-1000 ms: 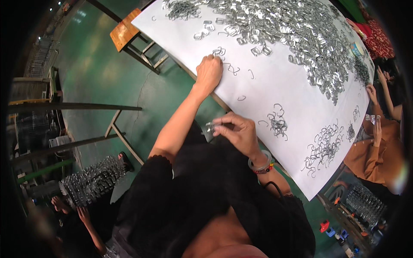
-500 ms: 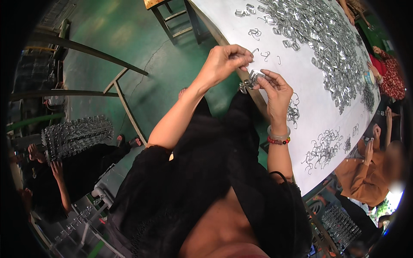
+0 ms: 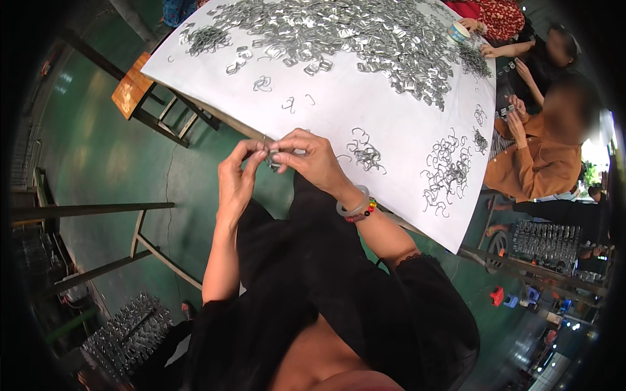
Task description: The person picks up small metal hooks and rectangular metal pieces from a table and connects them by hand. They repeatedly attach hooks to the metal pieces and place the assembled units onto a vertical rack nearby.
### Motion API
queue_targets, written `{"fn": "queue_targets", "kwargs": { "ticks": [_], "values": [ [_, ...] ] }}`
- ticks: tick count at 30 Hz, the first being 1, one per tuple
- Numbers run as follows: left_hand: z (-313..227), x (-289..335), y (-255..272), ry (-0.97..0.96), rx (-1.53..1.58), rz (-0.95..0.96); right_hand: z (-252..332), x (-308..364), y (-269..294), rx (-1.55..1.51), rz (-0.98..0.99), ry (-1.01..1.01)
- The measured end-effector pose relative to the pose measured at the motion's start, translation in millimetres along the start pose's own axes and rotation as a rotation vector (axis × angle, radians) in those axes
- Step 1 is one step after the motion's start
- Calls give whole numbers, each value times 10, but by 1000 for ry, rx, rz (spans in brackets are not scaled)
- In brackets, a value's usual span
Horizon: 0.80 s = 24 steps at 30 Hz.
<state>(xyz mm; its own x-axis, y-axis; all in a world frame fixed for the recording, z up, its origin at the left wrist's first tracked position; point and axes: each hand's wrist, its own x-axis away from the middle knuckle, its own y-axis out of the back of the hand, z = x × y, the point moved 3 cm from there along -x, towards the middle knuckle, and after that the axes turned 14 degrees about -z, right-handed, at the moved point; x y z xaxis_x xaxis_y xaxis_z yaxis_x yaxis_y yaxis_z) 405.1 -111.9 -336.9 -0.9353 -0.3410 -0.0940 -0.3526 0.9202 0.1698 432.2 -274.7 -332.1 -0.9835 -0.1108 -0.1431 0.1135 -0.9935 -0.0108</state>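
Note:
My two hands meet just off the table's near edge. My left hand (image 3: 240,171) is closed in a pinch on a thin wire hook, of which only a sliver shows between the fingertips. My right hand (image 3: 312,159) pinches a small shiny metal clip (image 3: 272,163), mostly covered by the fingers. The fingertips of both hands nearly touch around these parts. On the white tabletop (image 3: 215,91) by my right hand lies a small heap of bent wire hooks (image 3: 366,156). A few loose hooks (image 3: 289,103) lie beyond my hands.
A large pile of flat metal clips (image 3: 352,39) covers the table's far side. More wire hooks (image 3: 450,173) spread at the right. A wooden stool (image 3: 132,85) stands left of the table. Another person in an orange top (image 3: 538,156) works at the right, hands raised.
My view has swung to the right, so the table lies more across the front. My hands, apart before, have come together, bringing the hook and clip close.

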Motion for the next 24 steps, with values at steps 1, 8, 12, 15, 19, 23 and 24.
{"fn": "queue_targets", "kwargs": {
  "ticks": [1, 8, 12, 15, 19, 23, 24],
  "values": [
    [-7, 12, 13, -18, 13, 10, 29, -41, 105, 19, 55, 7],
    [-55, 117, 54, -12, 116, 43, -606, -935, 2292, 689, -504, 5],
    [-14, 171, 69, 39, 118, 39, -834, -1347, 2874, 1097, -626, -13],
    [-16, 166, 60, 31, 126, 19, -909, -1450, 2839, 1032, -637, -195],
    [-38, 210, 91, -71, 94, -9, -1121, -1201, 2925, 653, -794, -273],
    [-81, 210, 82, -253, 32, 35, -952, -795, 2423, 90, -681, -163],
    [-46, 217, 76, -252, 34, 36, -767, -646, 2027, -11, -550, -151]
  ]
}}
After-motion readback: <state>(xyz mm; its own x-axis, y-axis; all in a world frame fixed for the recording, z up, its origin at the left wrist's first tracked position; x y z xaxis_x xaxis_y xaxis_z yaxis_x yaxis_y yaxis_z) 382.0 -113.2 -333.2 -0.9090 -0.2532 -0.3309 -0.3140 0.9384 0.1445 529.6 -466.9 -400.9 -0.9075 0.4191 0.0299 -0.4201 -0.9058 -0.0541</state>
